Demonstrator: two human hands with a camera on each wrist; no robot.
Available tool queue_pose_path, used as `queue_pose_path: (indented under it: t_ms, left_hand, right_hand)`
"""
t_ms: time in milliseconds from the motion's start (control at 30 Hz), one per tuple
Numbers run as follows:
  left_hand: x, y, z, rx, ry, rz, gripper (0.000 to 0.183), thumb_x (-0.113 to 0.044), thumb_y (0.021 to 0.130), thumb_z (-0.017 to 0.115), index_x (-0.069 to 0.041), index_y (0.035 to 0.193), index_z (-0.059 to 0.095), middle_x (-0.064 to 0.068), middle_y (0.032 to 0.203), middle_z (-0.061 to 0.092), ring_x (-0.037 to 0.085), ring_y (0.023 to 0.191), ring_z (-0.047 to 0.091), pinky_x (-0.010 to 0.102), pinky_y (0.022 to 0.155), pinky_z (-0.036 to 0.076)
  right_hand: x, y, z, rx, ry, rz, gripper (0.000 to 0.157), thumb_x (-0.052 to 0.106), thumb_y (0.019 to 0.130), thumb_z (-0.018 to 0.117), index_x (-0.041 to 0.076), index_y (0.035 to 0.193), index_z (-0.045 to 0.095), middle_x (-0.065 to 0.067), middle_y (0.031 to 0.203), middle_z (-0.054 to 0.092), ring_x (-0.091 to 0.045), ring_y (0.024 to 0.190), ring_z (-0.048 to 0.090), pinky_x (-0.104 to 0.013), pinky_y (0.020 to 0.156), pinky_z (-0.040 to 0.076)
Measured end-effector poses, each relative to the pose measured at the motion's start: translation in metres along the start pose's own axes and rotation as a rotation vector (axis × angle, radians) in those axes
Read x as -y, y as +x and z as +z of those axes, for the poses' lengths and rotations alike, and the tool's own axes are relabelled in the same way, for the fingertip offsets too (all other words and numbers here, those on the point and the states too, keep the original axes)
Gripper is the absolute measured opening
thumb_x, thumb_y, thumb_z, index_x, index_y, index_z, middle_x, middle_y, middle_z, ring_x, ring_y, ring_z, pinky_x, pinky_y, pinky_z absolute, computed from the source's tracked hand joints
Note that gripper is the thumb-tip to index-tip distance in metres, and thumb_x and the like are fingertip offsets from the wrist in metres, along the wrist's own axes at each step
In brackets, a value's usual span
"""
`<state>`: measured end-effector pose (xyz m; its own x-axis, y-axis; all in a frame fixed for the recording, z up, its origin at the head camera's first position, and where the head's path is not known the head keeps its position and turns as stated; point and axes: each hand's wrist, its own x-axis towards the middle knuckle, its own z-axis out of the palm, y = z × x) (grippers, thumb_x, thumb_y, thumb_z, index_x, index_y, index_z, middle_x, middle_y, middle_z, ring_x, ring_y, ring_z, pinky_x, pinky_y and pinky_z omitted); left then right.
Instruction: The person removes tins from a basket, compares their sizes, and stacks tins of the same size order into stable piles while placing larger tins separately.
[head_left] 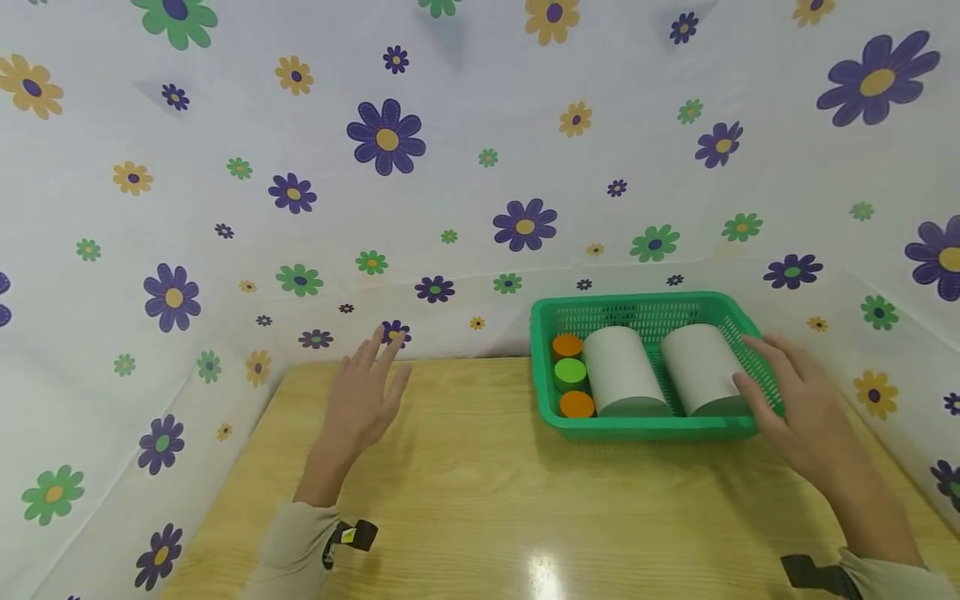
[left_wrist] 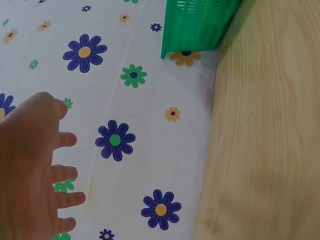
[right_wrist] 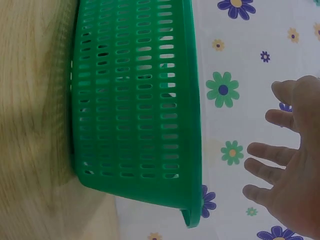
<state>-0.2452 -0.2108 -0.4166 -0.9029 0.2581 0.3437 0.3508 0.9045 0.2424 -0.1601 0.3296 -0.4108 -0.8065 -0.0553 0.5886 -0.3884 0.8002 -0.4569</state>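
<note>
A green plastic basket (head_left: 645,428) sits at the back right of the wooden table. Inside it lie two white cylinders (head_left: 624,367), side by side and slanted. Along its left wall is a row of small round pieces: an orange one (head_left: 567,346), a lime green one (head_left: 571,372) and another orange one (head_left: 577,404). My right hand (head_left: 806,417) hovers by the basket's right end, fingers spread; the right wrist view shows a gap between hand and slotted wall. My left hand (head_left: 363,400) is held over the table's left part, fingers extended, holding nothing.
The wooden table (head_left: 465,483) reaches back to a white cloth (head_left: 450,200) printed with flowers, which also hangs along the left and right sides. Black straps (head_left: 352,535) with small devices are on both wrists, over beige sleeves (head_left: 292,550).
</note>
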Motion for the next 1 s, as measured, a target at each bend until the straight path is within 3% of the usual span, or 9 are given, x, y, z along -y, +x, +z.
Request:
queue_pose_path:
  t_ms: [233,533,567,667,767,833,1000]
  left_hand:
    - [-0.013,-0.002,0.01,-0.056,-0.085,0.03,0.058,-0.044,0.111,0.032,-0.016,0.161,0.034,0.016,0.168,0.023,0.039,0.152,0.025,0.059,0.122,0.019]
    - [-0.04,-0.002,0.019,-0.104,-0.226,0.069,0.054,-0.039,0.111,0.038,-0.017,0.161,0.036,0.013,0.167,0.027,0.039,0.149,0.031,0.061,0.119,0.027]
    - [-0.043,-0.004,0.02,-0.104,-0.249,0.074,0.054,-0.038,0.111,0.038,-0.017,0.161,0.035,0.012,0.167,0.026,0.038,0.149,0.032,0.061,0.119,0.027]
    - [-0.051,-0.008,0.025,-0.106,-0.331,0.088,0.054,-0.038,0.111,0.038,-0.018,0.161,0.035,0.009,0.168,0.026,0.036,0.149,0.031,0.061,0.118,0.028]
    - [-0.059,-0.009,0.031,-0.109,-0.388,0.092,0.053,-0.038,0.111,0.037,-0.02,0.161,0.035,0.007,0.168,0.026,0.034,0.151,0.03,0.061,0.118,0.028]
    - [-0.063,-0.008,0.034,-0.116,-0.415,0.097,0.052,-0.037,0.112,0.038,-0.021,0.161,0.035,0.006,0.167,0.027,0.033,0.151,0.029,0.061,0.118,0.028]
    - [-0.073,-0.007,0.041,-0.119,-0.467,0.133,0.051,-0.031,0.111,0.04,-0.021,0.161,0.034,0.005,0.167,0.029,0.031,0.151,0.029,0.061,0.118,0.028]
  right_hand:
    - [0.001,-0.008,0.006,-0.039,0.066,0.009,0.048,0.01,0.101,0.061,0.004,0.148,0.051,-0.028,0.147,0.044,-0.054,0.133,0.039,-0.074,0.112,0.024]
    - [-0.004,-0.023,0.01,-0.088,0.111,0.056,0.047,0.008,0.1,0.061,0.006,0.147,0.053,-0.029,0.144,0.047,-0.051,0.133,0.04,-0.078,0.109,0.024]
    - [-0.005,-0.024,0.011,-0.098,0.111,0.056,0.047,0.008,0.1,0.062,0.006,0.146,0.054,-0.028,0.143,0.048,-0.045,0.135,0.041,-0.075,0.111,0.025]
    - [-0.007,-0.024,0.015,-0.14,0.106,0.043,0.045,0.006,0.098,0.064,0.006,0.143,0.057,-0.024,0.139,0.052,-0.016,0.137,0.042,-0.043,0.118,0.029]
    - [-0.009,-0.024,0.021,-0.169,0.113,0.024,0.044,0.003,0.095,0.066,0.004,0.139,0.06,-0.019,0.131,0.057,0.007,0.125,0.04,-0.014,0.103,0.028]
    - [-0.01,-0.024,0.024,-0.176,0.127,0.01,0.045,0.0,0.093,0.068,0.002,0.137,0.06,-0.013,0.126,0.058,0.01,0.119,0.041,-0.005,0.095,0.029]
    - [-0.01,-0.024,0.027,-0.18,0.151,-0.013,0.049,-0.005,0.088,0.07,-0.002,0.136,0.059,0.008,0.123,0.053,0.005,0.112,0.047,0.001,0.089,0.035]
